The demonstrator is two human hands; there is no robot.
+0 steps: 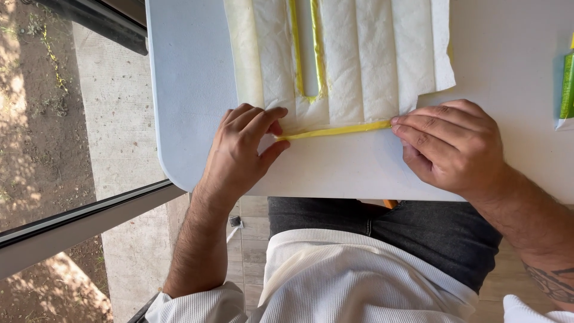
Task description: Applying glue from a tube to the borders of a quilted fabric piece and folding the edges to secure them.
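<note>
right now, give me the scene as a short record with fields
left hand: left hand pinches one end of the yellow strip
right hand: right hand pinches the other end
strip: stretched flat along the near edge of the white paper sheet
surface: white table
other: green packet at the table's right edge

The white paper sheet (359,54) and its yellow U-shaped strip (308,54) run off the top edge, so their far ends cannot be seen. A green object (567,87) is cut by the right edge and cannot be identified. The right hand (451,146) covers the yellow strip's (335,130) right end. The surface (191,90) continues beyond the top and right edges.
</note>
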